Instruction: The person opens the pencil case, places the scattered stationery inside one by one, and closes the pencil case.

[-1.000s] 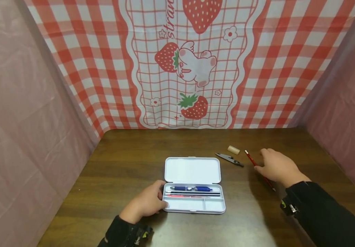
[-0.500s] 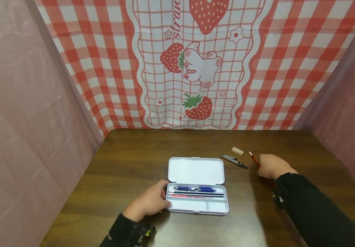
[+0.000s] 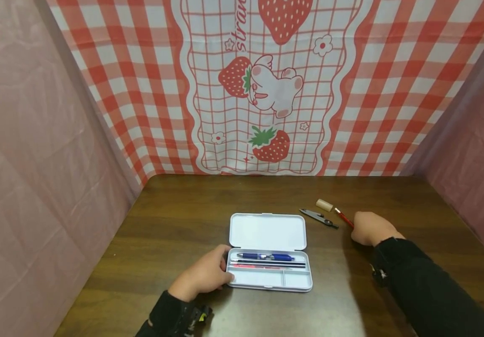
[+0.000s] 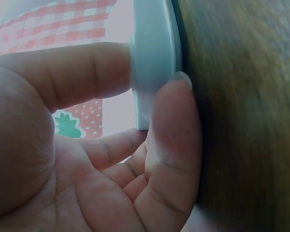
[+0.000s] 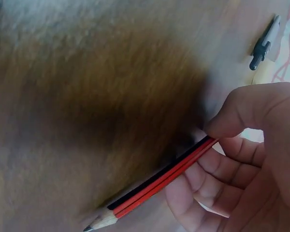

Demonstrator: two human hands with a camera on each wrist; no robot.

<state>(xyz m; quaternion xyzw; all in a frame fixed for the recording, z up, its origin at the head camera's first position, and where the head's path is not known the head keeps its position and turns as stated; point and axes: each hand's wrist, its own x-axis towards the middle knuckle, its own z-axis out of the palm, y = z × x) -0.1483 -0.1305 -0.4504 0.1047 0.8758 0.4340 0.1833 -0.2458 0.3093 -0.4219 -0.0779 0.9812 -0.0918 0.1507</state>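
Note:
A white pencil case (image 3: 254, 280) lies with its lid (image 3: 267, 232) folded back on the table. Inside it are a blue pen (image 3: 265, 257), dark pencils (image 3: 267, 264) and something thin and red. My left hand (image 3: 206, 275) grips the case's left end, thumb and fingers on its edge, as the left wrist view shows close up. Over to the right, my right hand (image 3: 372, 228) pinches a red and black pencil (image 5: 166, 180) between thumb and fingers. Its sharpened tip points down-left in the right wrist view, and its white end shows beyond the hand in the head view.
A metal compass (image 3: 319, 218) lies on the wooden table (image 3: 174, 224) between the case and the right hand. Just behind it is a beige eraser (image 3: 324, 205), close to the pencil's white end. A checked strawberry cloth (image 3: 141, 93) hangs at the back; pink cloths hang at both sides.
My right hand has come down over the red pencil and taken hold of it. The pencil's white end has shifted left toward the eraser. The left hand stays on the case.

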